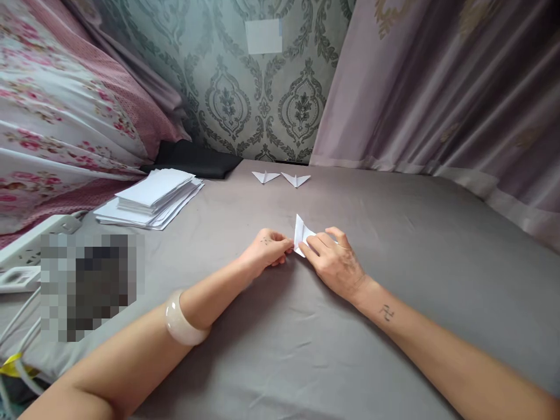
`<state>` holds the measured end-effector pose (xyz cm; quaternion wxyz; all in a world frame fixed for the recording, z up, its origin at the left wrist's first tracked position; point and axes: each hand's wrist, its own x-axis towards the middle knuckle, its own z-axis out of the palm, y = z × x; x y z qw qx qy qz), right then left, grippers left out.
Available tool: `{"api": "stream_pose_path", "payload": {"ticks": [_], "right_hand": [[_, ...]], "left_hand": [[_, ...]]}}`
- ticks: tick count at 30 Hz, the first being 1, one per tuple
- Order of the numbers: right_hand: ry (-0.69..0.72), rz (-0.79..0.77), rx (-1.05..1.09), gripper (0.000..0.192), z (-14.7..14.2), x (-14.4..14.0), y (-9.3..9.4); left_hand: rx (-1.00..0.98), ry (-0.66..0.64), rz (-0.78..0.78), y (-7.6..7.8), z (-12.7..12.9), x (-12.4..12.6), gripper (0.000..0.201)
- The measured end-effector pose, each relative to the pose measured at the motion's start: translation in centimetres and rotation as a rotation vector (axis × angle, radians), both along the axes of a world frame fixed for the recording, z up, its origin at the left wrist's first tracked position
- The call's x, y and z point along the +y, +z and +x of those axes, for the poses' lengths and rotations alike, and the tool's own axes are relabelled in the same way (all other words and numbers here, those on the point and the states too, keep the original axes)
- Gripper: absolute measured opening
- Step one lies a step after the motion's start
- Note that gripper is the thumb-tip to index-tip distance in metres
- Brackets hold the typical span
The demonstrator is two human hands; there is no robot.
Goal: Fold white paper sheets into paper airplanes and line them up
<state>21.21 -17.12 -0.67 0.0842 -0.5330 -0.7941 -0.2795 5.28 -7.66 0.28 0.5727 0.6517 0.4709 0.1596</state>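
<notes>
Gripping a folded white paper [299, 234] with the right hand [336, 261], fingers laid over its right part. Left hand [272, 246] pinched together at the paper's left edge; can't tell from here if it has hold. Paper's over the gray cloth [420, 256], between both hands. Two winged paper folds [265, 177] sit side by side farther out. Paper stack [153, 189] far left, black item [199, 158] just behind it. Power strip [39, 239] nearer, at left. Patterned wall [265, 105] at far end, mauve curtain [394, 99] far right.
</notes>
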Motion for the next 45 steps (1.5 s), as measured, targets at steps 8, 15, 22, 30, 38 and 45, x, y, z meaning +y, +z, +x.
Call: {"api": "stream_pose_path", "payload": {"ticks": [8,15,22,30,38,45], "right_hand": [[-0.056,-0.315,0.109,0.027,0.0,-0.4,0.9],[-0.035,-0.374,0.282,0.022,1.0,-1.4,0.8],[-0.045,-0.362,0.208,0.027,0.8,-1.3,0.9],[-0.063,-0.426,0.436,0.019,0.8,-1.2,0.9],[-0.002,-0.297,0.456,0.022,0.9,-1.1,0.0],[-0.017,-0.312,0.522,0.025,0.8,-0.9,0.1]], "left_hand": [[0.178,-0.432,0.773,-0.2,-1.6,-0.4,0.028],[0.344,-0.676,1.146,-0.7,-2.4,-0.9,0.038],[0.322,-0.729,1.223,-0.5,-2.3,-0.2,0.034],[0.279,-0.660,1.135,-0.9,-1.5,0.4,0.033],[0.266,-0.627,1.202,-1.4,-1.5,0.1,0.036],[0.255,-0.600,1.168,-1.6,-1.6,0.0,0.035]]}}
